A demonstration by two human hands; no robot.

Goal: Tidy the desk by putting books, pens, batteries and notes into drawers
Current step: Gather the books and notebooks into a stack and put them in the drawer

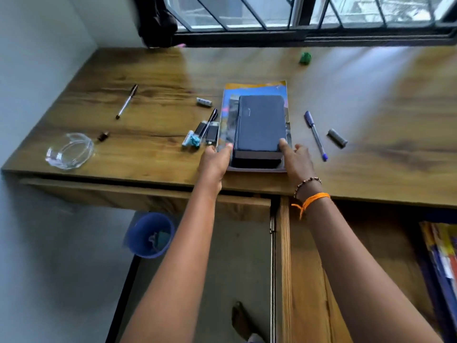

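Observation:
A dark blue book (259, 122) lies on a second dark book, both stacked on a colourful magazine (257, 89) near the desk's front edge. My left hand (215, 160) grips the stack's left near corner; my right hand (296, 159) grips its right near corner, thumb on the top cover. Left of the stack lie a black pen (210, 121), batteries (204, 102) and small items (194, 141). A blue pen (315, 133) and a grey battery (337, 138) lie to the right. Another pen (126, 102) rests far left.
A glass ashtray (70, 151) sits at the desk's left front. A green object (305, 57) lies near the window. Below the desk (371, 95), a drawer front (148, 198) stands slightly out, a blue bin (149, 235) sits on the floor, and an open right compartment holds books (442, 253).

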